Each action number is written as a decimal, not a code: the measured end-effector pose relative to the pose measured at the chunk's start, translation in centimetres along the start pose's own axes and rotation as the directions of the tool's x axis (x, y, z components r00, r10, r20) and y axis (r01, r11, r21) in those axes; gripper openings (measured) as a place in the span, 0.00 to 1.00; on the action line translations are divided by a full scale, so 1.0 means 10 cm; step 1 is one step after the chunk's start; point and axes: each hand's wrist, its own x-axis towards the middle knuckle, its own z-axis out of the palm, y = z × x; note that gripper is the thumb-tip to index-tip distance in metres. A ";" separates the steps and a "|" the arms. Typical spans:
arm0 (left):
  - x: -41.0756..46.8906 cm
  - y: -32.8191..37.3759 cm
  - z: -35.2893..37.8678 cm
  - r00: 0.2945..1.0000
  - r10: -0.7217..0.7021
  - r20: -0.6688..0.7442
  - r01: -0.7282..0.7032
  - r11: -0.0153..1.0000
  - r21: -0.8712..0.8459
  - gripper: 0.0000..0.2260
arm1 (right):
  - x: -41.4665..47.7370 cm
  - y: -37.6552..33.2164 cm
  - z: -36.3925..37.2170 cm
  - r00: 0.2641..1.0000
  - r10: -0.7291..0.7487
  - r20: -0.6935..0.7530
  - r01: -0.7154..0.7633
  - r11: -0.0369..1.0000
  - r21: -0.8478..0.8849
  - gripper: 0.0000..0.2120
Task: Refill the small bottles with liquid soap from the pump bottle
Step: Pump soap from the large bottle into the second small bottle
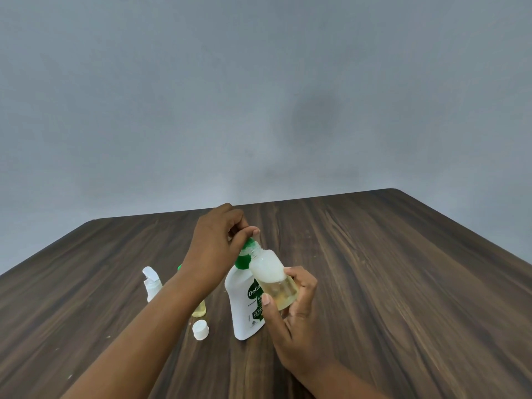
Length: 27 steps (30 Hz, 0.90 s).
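A white pump bottle [241,306] with a green pump head [244,254] stands near the middle of the wooden table [388,269]. My left hand [216,243] grips the pump head from above. My right hand [293,318] holds a small clear bottle [273,279], tilted with its open neck against the pump spout; yellowish soap and foam sit inside it. Behind my left forearm stands another small bottle [199,311] with yellow liquid, mostly hidden. A white cap [200,329] lies on the table in front of it.
A small white spray bottle [152,283] stands to the left of my left forearm. The table's far edge meets a plain grey wall. Small pale specks dot the tabletop at left.
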 end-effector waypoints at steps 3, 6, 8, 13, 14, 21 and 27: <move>-0.03 -0.01 0.01 1.000 -0.010 0.004 0.010 1.000 0.018 0.13 | -0.01 0.01 -0.01 1.000 0.012 0.008 -0.012 1.000 -0.010 0.19; 0.00 0.03 -0.03 1.000 -0.007 0.018 0.007 1.000 0.015 0.14 | -0.01 -0.01 0.00 1.000 0.004 0.004 -0.004 1.000 -0.010 0.18; 0.03 0.06 -0.05 0.999 0.016 0.030 -0.017 1.000 0.021 0.17 | 0.00 -0.02 0.00 1.000 -0.004 -0.009 0.004 1.000 -0.011 0.18; 0.02 0.04 -0.01 1.000 0.009 0.016 -0.009 1.000 0.027 0.16 | 0.01 0.00 0.01 0.999 -0.033 -0.015 0.033 0.999 -0.012 0.18; 0.01 0.03 0.00 1.000 0.001 0.017 -0.002 0.999 0.035 0.15 | 0.00 0.00 0.01 0.999 -0.030 -0.011 0.030 0.999 -0.019 0.18; 0.03 0.03 -0.05 0.999 0.016 0.036 -0.017 0.999 0.028 0.16 | 0.00 -0.01 0.00 1.000 -0.028 -0.012 0.027 0.999 -0.043 0.19; 0.03 0.03 -0.02 0.999 0.001 0.032 -0.002 1.000 0.026 0.18 | 0.01 -0.02 0.01 0.999 -0.030 -0.017 0.030 1.000 0.008 0.17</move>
